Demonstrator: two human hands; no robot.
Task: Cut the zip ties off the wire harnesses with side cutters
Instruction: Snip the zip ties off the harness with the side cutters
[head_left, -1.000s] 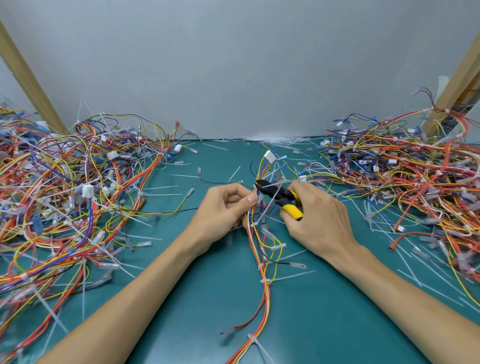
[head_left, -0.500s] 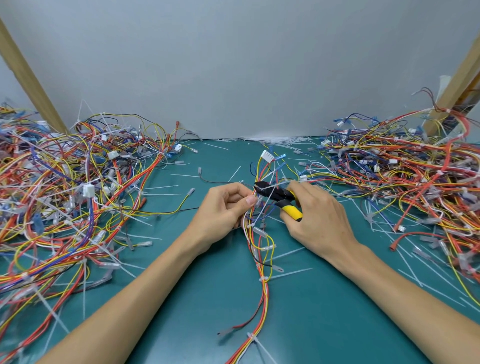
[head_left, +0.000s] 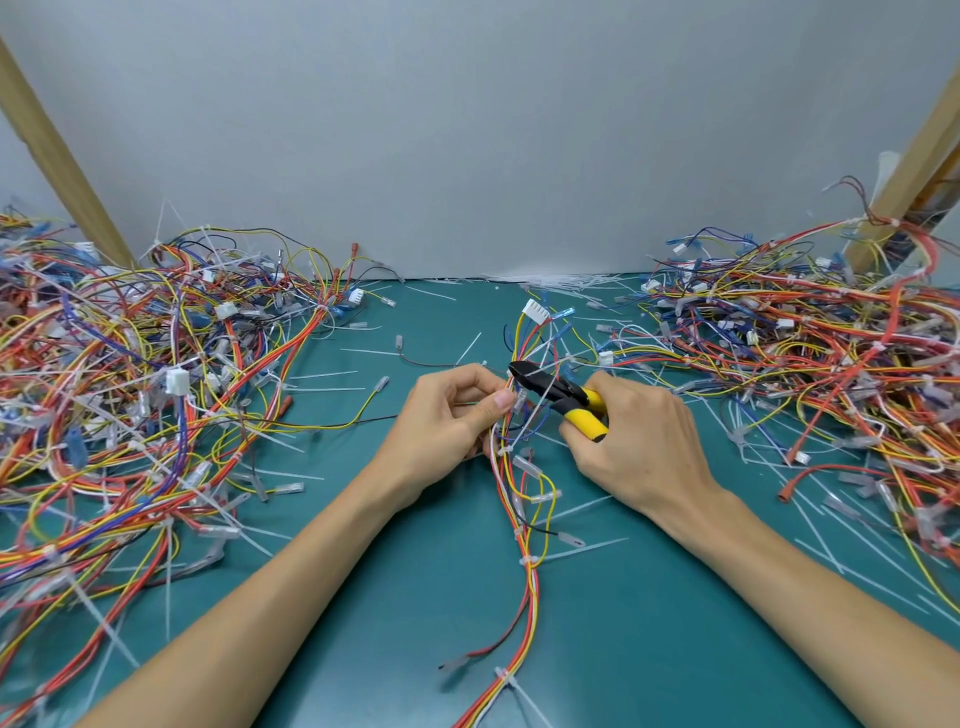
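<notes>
A wire harness of red, yellow and white wires runs down the middle of the green mat, with white zip ties along it and a white connector at its far end. My left hand pinches the harness between thumb and fingers near its upper part. My right hand grips yellow-handled side cutters, whose black jaws point left and lie against the wires just above my left thumb. Whether the jaws hold a tie is hidden among the wires.
A big tangle of harnesses covers the left of the green mat, and another pile fills the right. Cut white tie strips lie along the grey back wall and scattered on the mat. Wooden posts stand at both back corners.
The harness has been drawn slightly upward and toward me through my left hand. The cutters' jaws shifted a little left along the wires. Both hands stay close together.
</notes>
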